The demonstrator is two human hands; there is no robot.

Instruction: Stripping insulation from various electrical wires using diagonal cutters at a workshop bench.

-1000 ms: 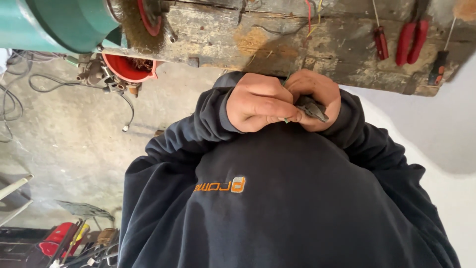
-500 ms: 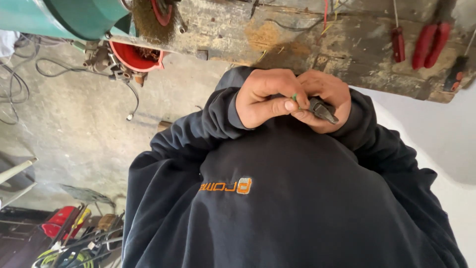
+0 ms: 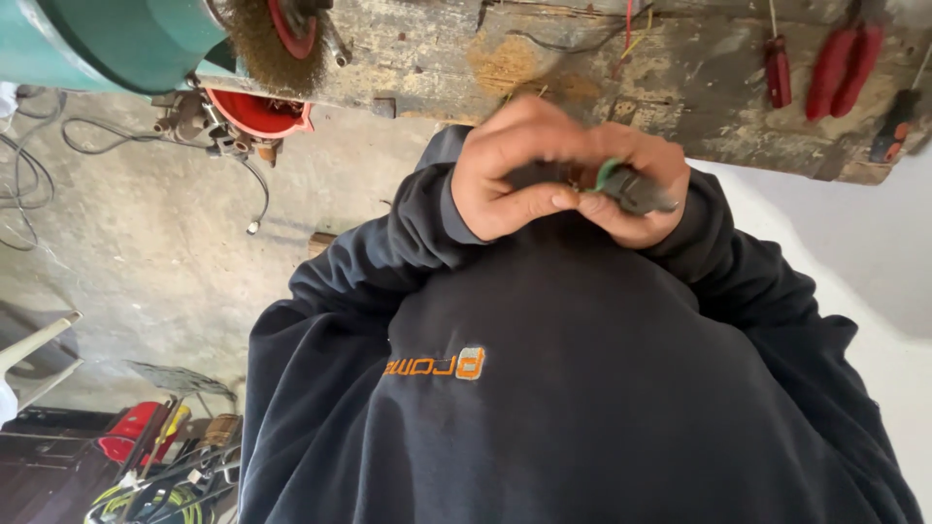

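A: Hands?
B: Left hand (image 3: 505, 180) and right hand (image 3: 636, 184) pressed together at 12 o'clock, both closed on a small dark part (image 3: 641, 191) with green wire.
A: Around?
B: Workbench (image 3: 582, 58) above, red screwdrivers (image 3: 835, 68) at 1 o'clock.

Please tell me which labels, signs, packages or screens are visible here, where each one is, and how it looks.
Embroidered logo: on the chest of the dark sweatshirt, below both hands; orange lettering beside a small square patch, orange with grey.
No packages, signs or screens show.
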